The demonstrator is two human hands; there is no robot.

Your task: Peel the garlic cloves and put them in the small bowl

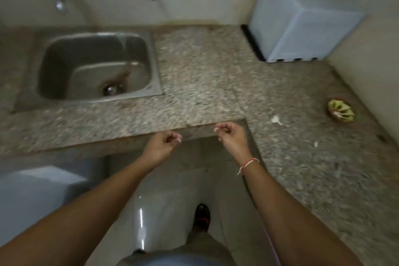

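- An L-shaped speckled stone bench (205, 67) fills the view, blurred, seen from above by a standing person.
- A steel sink (97, 65) is set into the bench at left; a pale plastic box (302, 21) stands in the far right corner.
- The left hand (164, 143) and right hand (232, 134) hover apart at the bench's front edge, fingers loosely curled. Blur hides whether either holds anything.
- A small brown bowl (341, 111) sits on the right arm of the bench; its greenish-yellow contents are unclear.
- A white garlic clove (276, 119) lies on the bench between the right hand and bowl, seemingly unpeeled; a smaller white scrap (315, 144) lies nearer.
- Judgement: peeling looks barely begun; the clove must be picked up, peeled and bowled.
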